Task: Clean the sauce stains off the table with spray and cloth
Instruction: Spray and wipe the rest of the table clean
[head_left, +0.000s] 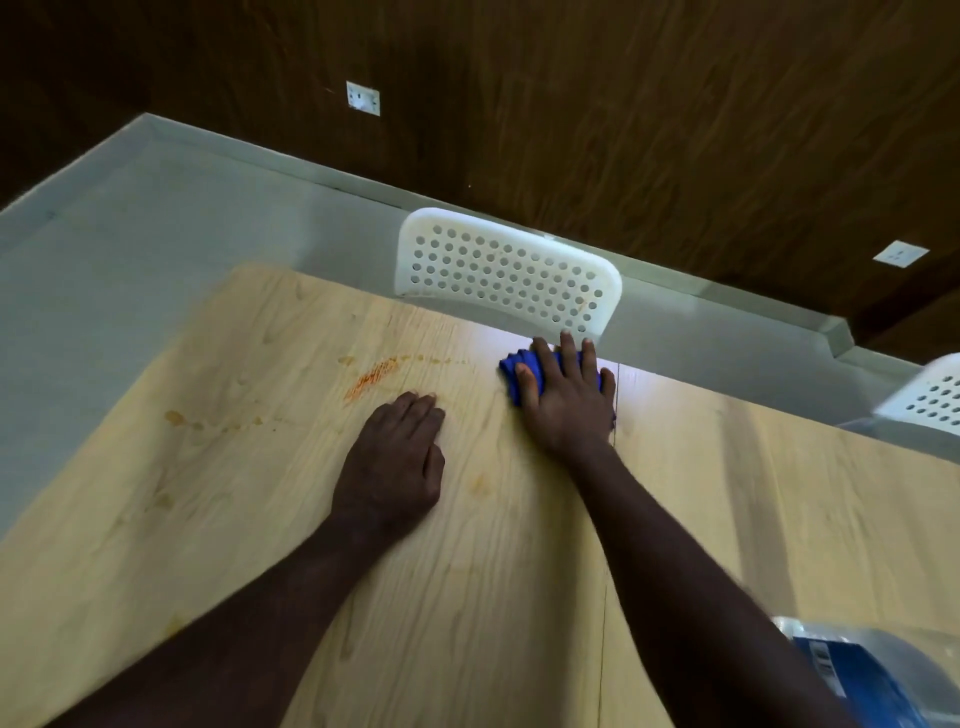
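Light wooden surface (519, 571), white perforated chair (504, 270) behind its far edge. Left grip (397, 462) lies flat, fingers together. Right grip (563, 402), fingers spread, presses the blue cloth (514, 361) near that edge; orange sauce stain (371, 378) lies to its left.

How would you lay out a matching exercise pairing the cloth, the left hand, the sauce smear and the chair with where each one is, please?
Things
1. blue cloth
2. left hand
3. orange sauce smear
4. white chair

Places or states
A. behind the far edge of the table
B. on the wood just beyond the left fingertips
C. pressed under the right hand
D. resting on the wood, holding nothing

Right pairs: 1-C, 2-D, 3-B, 4-A.
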